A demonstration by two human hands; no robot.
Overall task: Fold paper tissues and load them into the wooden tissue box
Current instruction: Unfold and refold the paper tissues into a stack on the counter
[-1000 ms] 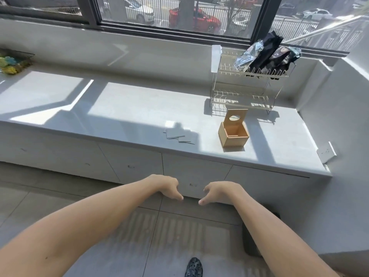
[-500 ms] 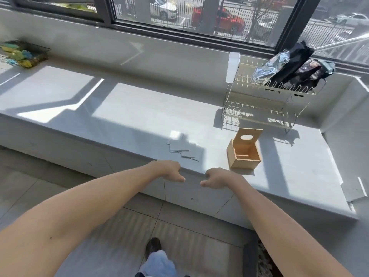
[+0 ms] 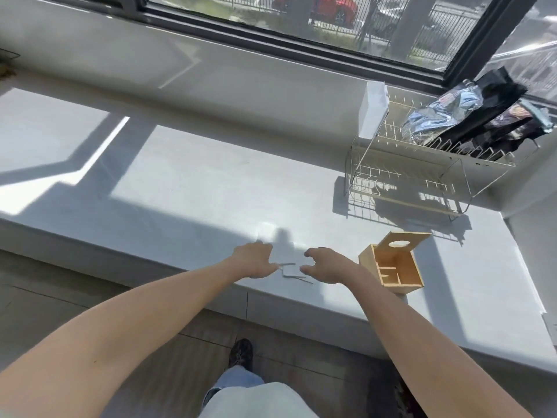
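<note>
Bare forearms, no sleeves; pale trouser leg (image 3: 256, 399), a denim cuff (image 3: 238, 380), and a dark patterned shoe (image 3: 240, 354) just beyond the cuff.

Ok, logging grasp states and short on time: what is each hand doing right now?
Left hand: open, fingers at the tissues, not clearly gripping.
Right hand: open, curled over the tissues, holding nothing.

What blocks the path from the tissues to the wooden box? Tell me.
Nothing visible. The flat white paper tissues lie on the pale grey counter between the left hand and right hand. The open light wooden tissue box stands just right, beyond the right hand.
</note>
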